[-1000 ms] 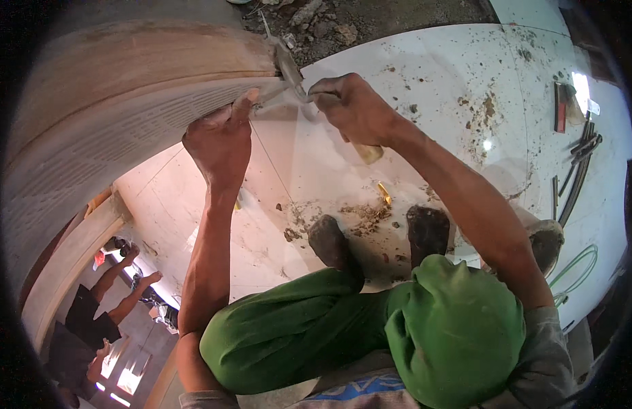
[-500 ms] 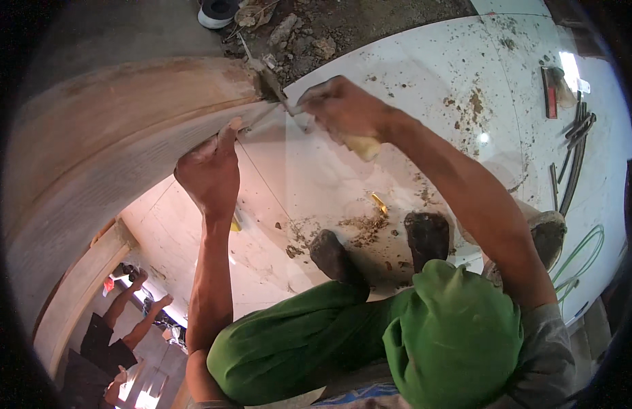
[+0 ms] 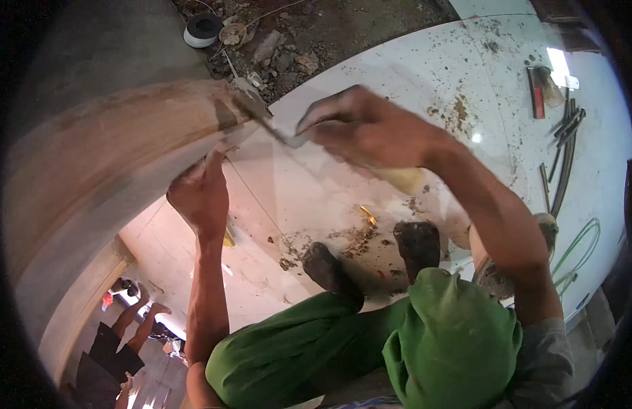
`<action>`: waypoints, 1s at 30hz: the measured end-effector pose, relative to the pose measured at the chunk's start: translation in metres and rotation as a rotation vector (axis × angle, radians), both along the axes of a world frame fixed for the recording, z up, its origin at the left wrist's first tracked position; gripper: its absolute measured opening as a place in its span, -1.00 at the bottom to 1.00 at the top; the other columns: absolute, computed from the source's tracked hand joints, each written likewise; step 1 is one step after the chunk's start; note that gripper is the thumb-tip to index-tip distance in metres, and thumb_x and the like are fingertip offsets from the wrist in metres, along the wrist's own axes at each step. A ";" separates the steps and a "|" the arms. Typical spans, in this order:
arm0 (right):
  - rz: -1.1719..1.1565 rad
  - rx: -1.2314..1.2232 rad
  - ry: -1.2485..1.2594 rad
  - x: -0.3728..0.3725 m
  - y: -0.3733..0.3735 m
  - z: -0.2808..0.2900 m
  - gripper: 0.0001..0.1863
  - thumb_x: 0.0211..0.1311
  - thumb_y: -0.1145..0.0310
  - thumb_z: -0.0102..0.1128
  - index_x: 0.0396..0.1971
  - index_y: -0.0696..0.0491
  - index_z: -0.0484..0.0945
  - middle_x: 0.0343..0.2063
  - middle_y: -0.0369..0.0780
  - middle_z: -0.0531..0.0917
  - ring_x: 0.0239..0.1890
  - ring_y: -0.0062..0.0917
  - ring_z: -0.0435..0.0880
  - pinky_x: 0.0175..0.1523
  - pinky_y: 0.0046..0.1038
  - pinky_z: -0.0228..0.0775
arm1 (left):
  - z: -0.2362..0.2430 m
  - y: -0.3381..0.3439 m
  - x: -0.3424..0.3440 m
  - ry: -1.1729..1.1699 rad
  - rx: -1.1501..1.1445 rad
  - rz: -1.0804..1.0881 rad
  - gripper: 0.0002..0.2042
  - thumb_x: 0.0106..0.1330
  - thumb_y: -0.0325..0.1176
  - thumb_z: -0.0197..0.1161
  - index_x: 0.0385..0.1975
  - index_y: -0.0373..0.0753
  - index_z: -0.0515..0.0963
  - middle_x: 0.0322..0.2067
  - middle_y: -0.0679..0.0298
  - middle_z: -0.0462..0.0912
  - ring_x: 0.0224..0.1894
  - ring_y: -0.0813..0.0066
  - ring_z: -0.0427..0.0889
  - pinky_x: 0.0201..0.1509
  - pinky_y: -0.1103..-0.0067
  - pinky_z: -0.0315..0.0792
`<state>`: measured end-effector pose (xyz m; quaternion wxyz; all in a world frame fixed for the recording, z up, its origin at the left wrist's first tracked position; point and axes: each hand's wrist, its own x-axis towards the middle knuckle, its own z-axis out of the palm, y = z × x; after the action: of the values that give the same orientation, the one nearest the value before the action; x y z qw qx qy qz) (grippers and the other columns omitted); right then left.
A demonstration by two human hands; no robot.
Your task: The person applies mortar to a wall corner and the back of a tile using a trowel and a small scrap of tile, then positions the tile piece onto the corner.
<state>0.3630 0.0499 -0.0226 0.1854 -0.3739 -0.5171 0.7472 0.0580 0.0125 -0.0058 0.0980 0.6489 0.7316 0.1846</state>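
Observation:
My right hand (image 3: 374,129) is closed around a small trowel (image 3: 290,140) with a yellowish handle and a thin bent metal neck. The trowel's blurred blade lies at the top of a long, curved-looking brownish ledge (image 3: 138,112), close to its far end. To the left, my left hand (image 3: 201,194) is bent at the wrist, with its fingers closed at the edge of the pale panel (image 3: 104,204) that faces the ledge. Some of those fingers are hidden. Below, my dark-covered feet and green-clad knees show that I am crouching.
White floor tiles (image 3: 391,88) carry scattered dirt crumbs. A yellow object (image 3: 368,216) lies by my feet. Rubble (image 3: 282,51) and a white-and-black spool (image 3: 202,31) are at the far side. Dark bars (image 3: 567,157) and a green cord (image 3: 580,255) lie right. Another person (image 3: 114,347) is lower left.
My right hand has swung the trowel blade left and up onto the ledge top, away from its end corner. My left hand stays at the panel edge. The view has shifted slightly.

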 end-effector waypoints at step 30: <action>0.121 0.070 -1.350 0.291 -0.340 0.103 -0.75 0.17 0.42 0.30 -0.25 0.29 0.56 -0.51 0.06 0.70 -0.43 0.02 0.76 -0.32 -0.08 0.66 | -0.034 0.023 -0.039 0.256 -0.325 0.042 -0.40 0.48 0.28 0.19 -0.06 -0.22 0.81 -0.12 0.13 0.86 -0.09 0.30 0.84 0.19 0.39 0.58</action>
<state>0.6543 -0.2903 0.0808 -0.2083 -0.7229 -0.5633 0.3417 0.0191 0.0355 -0.0397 0.1037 0.6275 0.7715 -0.0181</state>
